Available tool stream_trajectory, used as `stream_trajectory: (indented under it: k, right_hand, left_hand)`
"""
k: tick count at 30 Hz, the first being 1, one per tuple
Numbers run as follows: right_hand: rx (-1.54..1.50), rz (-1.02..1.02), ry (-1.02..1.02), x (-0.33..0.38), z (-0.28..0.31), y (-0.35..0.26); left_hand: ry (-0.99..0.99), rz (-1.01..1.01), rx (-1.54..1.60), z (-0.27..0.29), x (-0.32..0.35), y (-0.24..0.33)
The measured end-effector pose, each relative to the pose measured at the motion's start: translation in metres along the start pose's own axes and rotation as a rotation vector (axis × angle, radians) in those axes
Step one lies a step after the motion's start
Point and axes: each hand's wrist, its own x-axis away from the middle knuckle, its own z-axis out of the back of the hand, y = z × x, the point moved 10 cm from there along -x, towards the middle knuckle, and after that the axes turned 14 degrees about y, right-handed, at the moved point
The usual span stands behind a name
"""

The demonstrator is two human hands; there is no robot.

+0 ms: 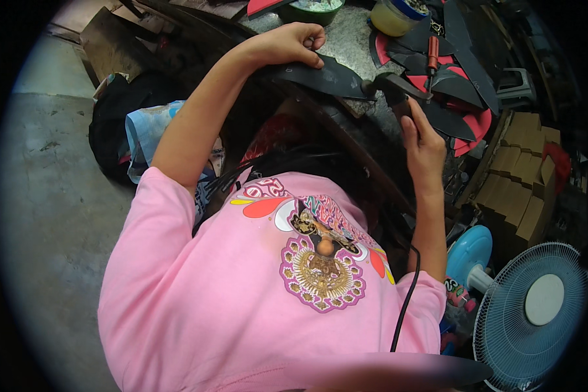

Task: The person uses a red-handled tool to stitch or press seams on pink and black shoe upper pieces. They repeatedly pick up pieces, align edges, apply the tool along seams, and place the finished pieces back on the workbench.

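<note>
My left hand (293,46) is closed at the far side of the workbench, its thumb and fingers pinching the edge of a curved, flat black piece of sheet material (330,78). The piece lies near the bench's front edge, and its kind is not clear. To the right, my right hand (426,147) is wrapped round the handle of a hammer (395,86). The hammer's head rests at or just over the right end of the black piece; contact cannot be told.
Black and red cut pieces (460,88) lie heaped at the right with a red-handled screwdriver (432,53). A tub with a blue rim (398,18) and a green bowl (310,12) stand behind. Cardboard boxes (516,166) and a fan (529,313) are on the right.
</note>
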Motion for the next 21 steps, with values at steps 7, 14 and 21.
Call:
stream_trajectory:
  k: [7, 14, 21]
  right_hand:
    - [-0.276, 0.037, 0.234, -0.001, 0.057, 0.011]
    - [-0.038, 0.161, 0.100, 0.021, 0.011, 0.009]
    - [0.207, 0.293, 0.168, 0.029, 0.048, 0.022]
  left_hand:
    - [0.001, 0.095, 0.007, -0.001, 0.004, -0.007]
    - [0.027, 0.058, -0.007, 0.001, 0.000, -0.005]
    - [-0.017, 0.079, 0.025, -0.002, 0.005, -0.008]
